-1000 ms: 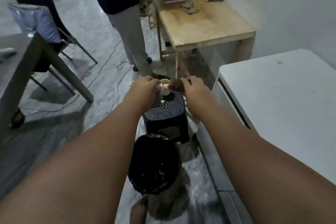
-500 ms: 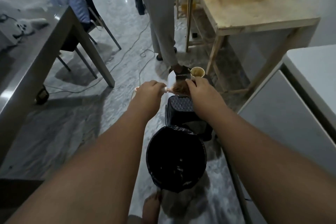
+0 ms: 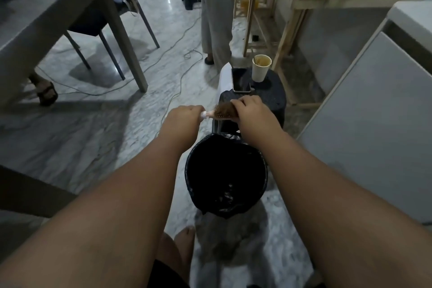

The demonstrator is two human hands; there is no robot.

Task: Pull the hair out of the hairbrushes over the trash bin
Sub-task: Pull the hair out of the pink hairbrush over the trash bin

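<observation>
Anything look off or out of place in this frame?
One thing: the hairbrush, held by the left hand and right hand, sits beyond the trash bin's far rim, over the black stool, so pulled hair might miss the bin.

My right hand (image 3: 254,112) hides the brush (image 3: 223,113) tip; my left hand (image 3: 184,121) swallows its handle. At twelve o'clock, the bystander (image 3: 216,7) is cut off above the legs.
</observation>
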